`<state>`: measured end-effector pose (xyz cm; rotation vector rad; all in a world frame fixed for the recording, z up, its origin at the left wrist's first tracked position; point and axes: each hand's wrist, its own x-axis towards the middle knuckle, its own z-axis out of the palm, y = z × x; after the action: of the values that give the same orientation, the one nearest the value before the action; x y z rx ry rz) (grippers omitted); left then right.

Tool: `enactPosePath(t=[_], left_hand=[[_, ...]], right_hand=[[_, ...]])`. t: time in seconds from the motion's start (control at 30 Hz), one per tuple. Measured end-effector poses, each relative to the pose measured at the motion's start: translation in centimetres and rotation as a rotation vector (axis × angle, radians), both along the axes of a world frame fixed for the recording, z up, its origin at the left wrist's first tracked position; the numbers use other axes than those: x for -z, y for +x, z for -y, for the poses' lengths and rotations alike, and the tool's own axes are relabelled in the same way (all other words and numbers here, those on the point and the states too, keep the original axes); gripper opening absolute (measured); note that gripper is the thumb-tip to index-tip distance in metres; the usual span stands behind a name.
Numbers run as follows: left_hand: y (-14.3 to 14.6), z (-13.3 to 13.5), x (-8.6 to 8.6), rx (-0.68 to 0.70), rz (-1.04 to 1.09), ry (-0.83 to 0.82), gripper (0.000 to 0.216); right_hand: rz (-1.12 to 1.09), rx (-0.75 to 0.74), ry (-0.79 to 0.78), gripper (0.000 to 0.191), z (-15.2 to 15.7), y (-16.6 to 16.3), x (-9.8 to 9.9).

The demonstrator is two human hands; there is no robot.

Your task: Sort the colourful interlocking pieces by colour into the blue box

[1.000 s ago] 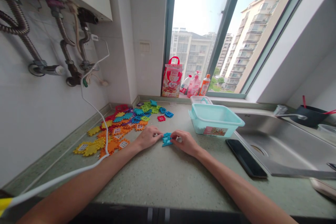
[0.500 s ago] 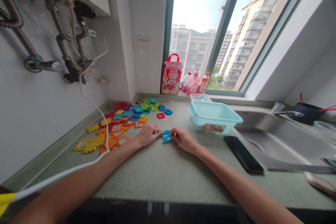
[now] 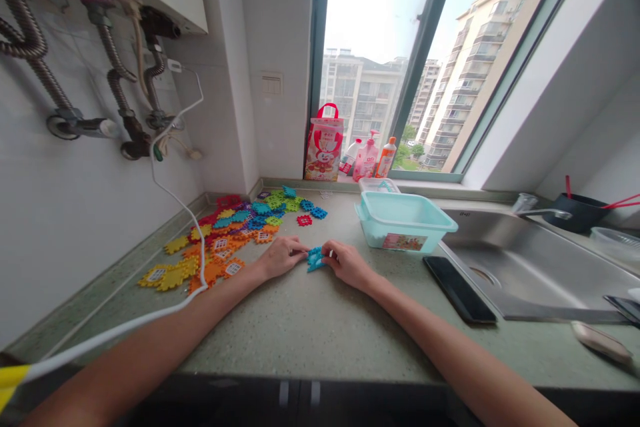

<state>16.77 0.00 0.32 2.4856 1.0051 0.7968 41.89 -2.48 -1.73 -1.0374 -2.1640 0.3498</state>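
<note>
Between my hands, just above or on the counter, is a small light-blue assembly of interlocking toy building pieces (image 3: 315, 260). My left hand (image 3: 281, 257) pinches its left edge with thumb and forefinger. On the other side, my right hand (image 3: 345, 263) grips the right edge with bent fingers, which hide part of it. To the left spreads a pile of notched, flat building pieces (image 3: 260, 208) in orange, yellow, red, purple, blue and green. One red piece (image 3: 304, 221) lies apart from the pile, beyond my left hand.
A mint-green plastic bin (image 3: 407, 217) stands right of my hands, with a clear lid or box (image 3: 377, 185) behind it. A black phone (image 3: 459, 289) lies beside the steel sink (image 3: 530, 267). A white cable (image 3: 165, 312) crosses above my left forearm. Bottles (image 3: 367, 159) line the windowsill.
The view has shifted slightly. Both hands keep their hold on the light-blue pieces, and the pile looks the same.
</note>
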Motion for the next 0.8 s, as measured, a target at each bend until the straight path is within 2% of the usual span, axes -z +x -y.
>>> enactPosePath(t=[0.4, 0.8], left_hand=[[0.09, 0.45, -0.45, -0.002, -0.030, 0.047, 0.026], [0.05, 0.34, -0.59, -0.015, -0.068, 0.047, 0.024]], right_hand=[[-0.051, 0.011, -0.081, 0.010, -0.48, -0.06, 0.12], [-0.068, 0.003, -0.081, 0.008, -0.37, -0.01, 0.18]])
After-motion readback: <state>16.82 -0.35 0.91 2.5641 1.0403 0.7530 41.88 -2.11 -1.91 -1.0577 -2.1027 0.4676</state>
